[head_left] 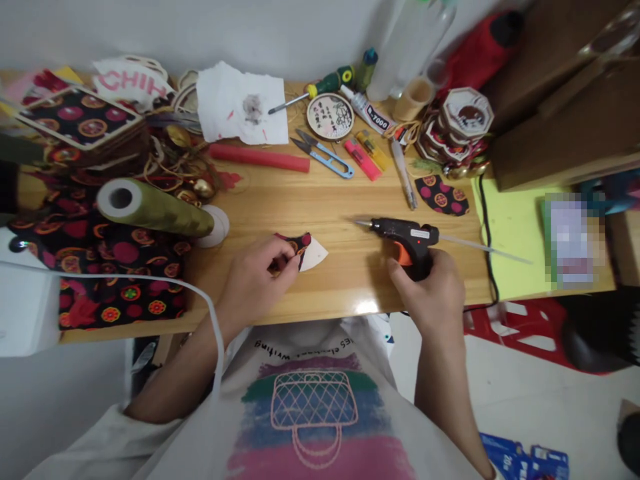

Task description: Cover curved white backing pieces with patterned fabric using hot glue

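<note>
My left hand (263,273) is closed in a pinch on a small dark patterned fabric piece (301,243). The fabric lies over part of a pointed white card piece (313,254), whose bare tip shows on the right; the rest is under my fingers. My right hand (431,291) grips the handle of a black hot glue gun (406,231) with an orange trigger. Its nozzle points left, apart from the fabric, and a clear glue stick (485,248) sticks out of its back. A leaf-shaped patterned piece (443,195) lies beyond the gun.
Behind my hands lie blue thread snips (325,153), a red roll (260,158), a screwdriver (310,90) and a glue tube (370,112). An olive ribbon roll (160,208) and patterned cloth (125,287) are on the left. A black cord (486,233) crosses the yellow sheet (515,233).
</note>
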The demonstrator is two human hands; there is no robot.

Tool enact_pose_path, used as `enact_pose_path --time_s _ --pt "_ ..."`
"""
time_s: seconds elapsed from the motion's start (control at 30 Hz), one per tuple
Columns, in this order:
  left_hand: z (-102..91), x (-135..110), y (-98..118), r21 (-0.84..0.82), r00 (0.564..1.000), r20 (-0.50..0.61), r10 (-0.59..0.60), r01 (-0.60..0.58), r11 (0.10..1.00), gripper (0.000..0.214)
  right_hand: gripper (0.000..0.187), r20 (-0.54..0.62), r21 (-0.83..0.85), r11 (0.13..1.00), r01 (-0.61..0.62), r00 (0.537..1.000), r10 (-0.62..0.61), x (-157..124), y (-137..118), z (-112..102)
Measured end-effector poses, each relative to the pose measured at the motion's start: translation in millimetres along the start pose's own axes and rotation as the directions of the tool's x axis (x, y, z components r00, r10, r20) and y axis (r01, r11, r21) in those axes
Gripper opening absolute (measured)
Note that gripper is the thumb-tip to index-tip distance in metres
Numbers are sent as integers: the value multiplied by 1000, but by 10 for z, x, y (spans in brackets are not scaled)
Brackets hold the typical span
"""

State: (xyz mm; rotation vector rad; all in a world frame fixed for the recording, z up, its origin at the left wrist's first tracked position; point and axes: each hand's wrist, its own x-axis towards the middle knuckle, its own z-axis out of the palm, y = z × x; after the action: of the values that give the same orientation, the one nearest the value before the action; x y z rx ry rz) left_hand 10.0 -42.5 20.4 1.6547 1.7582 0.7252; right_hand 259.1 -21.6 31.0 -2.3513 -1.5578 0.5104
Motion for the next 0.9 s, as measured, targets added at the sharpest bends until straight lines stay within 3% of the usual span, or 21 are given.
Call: enact_pose_path --time_s 0.17,0.37,0.7,0.9 --pt "-20 18 -1 15 999 16 -39 39 999 11 61 10 47 981 187 982 -187 -234 42 23" --pt "-37 36 -25 -17 1000 2 12 -12 1000 10 43 88 -42 930 365 929 -360 -386 9 90" --pt "-34 43 -25 3 1000 8 7 -7 1000 12 38 111 -62 878 474 878 -466 -376 -15 125" --pt "-7 29 -72 -45 993 -46 107 -109 993 13 36 114 -71 866 496 866 -487 -369 -8 115"
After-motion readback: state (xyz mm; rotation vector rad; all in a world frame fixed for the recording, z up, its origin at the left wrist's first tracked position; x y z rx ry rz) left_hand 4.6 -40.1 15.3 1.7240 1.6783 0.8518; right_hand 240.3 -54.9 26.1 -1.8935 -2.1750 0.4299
